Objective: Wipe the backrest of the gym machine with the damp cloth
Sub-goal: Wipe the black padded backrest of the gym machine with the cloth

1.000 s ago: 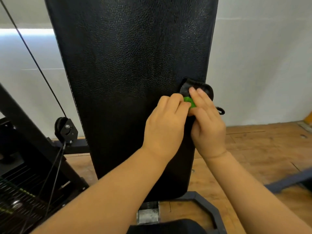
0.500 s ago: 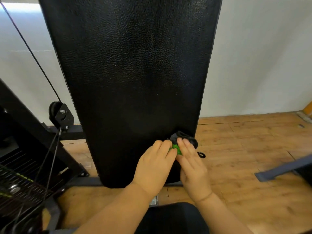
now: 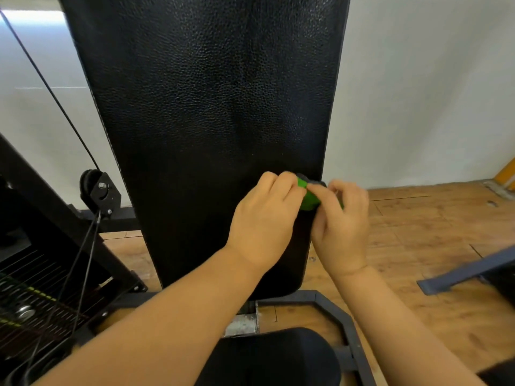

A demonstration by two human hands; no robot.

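A tall black padded backrest (image 3: 206, 112) stands upright in front of me and fills the middle of the view. A small bunched cloth (image 3: 308, 195), green and dark, is pressed against the backrest's lower right edge. My left hand (image 3: 264, 218) grips the cloth from the left with curled fingers. My right hand (image 3: 341, 221) pinches it from the right, partly past the pad's edge. Most of the cloth is hidden between the two hands.
The black seat pad (image 3: 273, 358) lies below my arms. A cable and pulley (image 3: 99, 192) hang at the left above a weight stack frame (image 3: 41, 288). A grey frame bar (image 3: 468, 270) crosses the wooden floor (image 3: 418, 235) at right. White wall behind.
Both hands slid the cloth down the backrest's right edge and have now come a little back up it. More green of the cloth shows between them now.
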